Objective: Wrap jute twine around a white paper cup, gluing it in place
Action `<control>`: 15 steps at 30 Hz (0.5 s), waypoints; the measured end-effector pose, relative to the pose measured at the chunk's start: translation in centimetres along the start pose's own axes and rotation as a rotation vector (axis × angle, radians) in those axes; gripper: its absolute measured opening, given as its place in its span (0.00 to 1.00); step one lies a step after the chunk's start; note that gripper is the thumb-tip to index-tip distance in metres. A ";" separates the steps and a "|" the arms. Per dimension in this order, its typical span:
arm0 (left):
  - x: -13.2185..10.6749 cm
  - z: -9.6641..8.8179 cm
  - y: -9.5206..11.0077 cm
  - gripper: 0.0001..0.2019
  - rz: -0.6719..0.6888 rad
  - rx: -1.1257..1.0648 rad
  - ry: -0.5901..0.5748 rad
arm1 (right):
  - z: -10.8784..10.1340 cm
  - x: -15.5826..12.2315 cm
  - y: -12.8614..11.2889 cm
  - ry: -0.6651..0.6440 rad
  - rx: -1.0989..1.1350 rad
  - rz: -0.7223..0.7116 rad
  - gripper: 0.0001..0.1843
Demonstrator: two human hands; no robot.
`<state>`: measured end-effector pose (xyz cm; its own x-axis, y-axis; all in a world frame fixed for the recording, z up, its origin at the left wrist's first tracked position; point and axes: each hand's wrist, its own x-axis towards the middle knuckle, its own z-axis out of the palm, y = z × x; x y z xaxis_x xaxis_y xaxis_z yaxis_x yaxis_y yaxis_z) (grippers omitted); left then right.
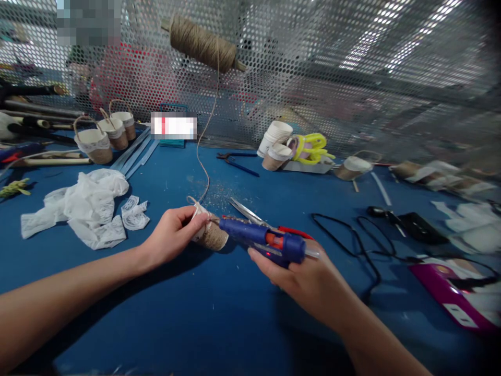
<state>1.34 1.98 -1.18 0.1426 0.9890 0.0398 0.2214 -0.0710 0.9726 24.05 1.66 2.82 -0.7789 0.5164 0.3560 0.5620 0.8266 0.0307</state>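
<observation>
Blue plastic forms the glue gun (250, 231) the right hand (299, 279) clasps; the left hand (176, 235) pinches a coarse, twine-wrapped cup (214, 238).

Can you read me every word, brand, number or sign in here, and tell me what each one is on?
None can be read.
Blue glue gun in the right hand: no lettering I can make out.
White-and-red patch at the back: pixelated, unreadable.
Grey patch at upper left: also pixelated.
Purple device at right: too blurred to tell.
</observation>
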 end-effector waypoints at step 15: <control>-0.1 0.0 -0.1 0.14 0.031 0.029 0.000 | -0.4 1.1 -0.9 0.048 0.227 0.173 0.14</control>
<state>1.29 1.88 -1.27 0.1496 0.9863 0.0696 0.2448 -0.1052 0.9639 22.77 1.39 3.53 -0.6601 0.6470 0.3817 0.6041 0.7592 -0.2422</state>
